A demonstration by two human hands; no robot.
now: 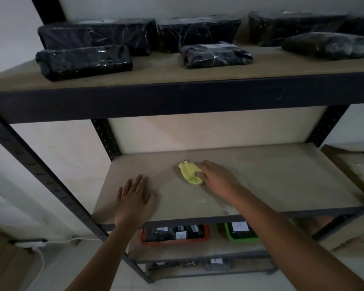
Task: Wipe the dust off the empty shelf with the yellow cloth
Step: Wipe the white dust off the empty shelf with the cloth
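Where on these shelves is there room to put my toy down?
The middle shelf is bare right of the right hand and its yellow cloth, out to the right post; there is also a strip behind the flat left hand. The top shelf is crowded with black wrapped packages.

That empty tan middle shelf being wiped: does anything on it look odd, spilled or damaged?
Nothing looks damaged. The tan middle shelf board shows pale dusty smears, clearest near its front edge. The right hand presses a bunched yellow cloth on it; the left hand lies flat beside.
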